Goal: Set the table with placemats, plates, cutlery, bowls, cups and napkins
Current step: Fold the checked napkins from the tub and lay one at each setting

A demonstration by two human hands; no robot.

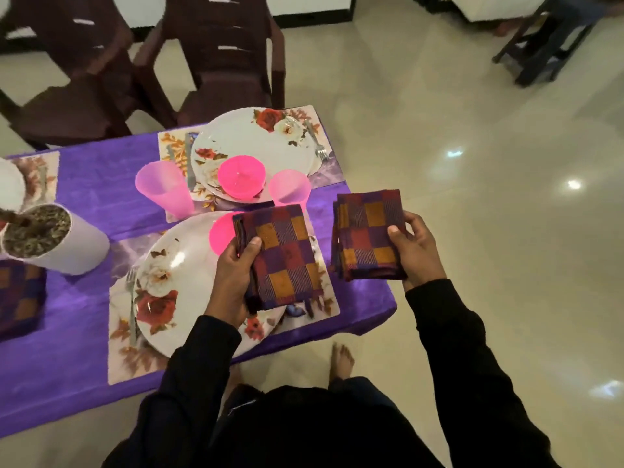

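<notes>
long black sleeves (pixel 449 332), dark clothing, bare feet (pixel 341 361)

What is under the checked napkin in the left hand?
Under the napkin, gripped by the left hand, lie the near plate, its placemat and part of a pink bowl. Whether cutlery lies beneath is hidden.

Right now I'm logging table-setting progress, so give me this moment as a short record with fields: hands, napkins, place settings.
left hand: grips one folded checked napkin over the near plate
right hand: holds a folded napkin stack past the table corner
near setting: placemat, plate, fork, pink bowl partly hidden
far setting: far plate, upturned pink bowl, two pink cups
</notes>
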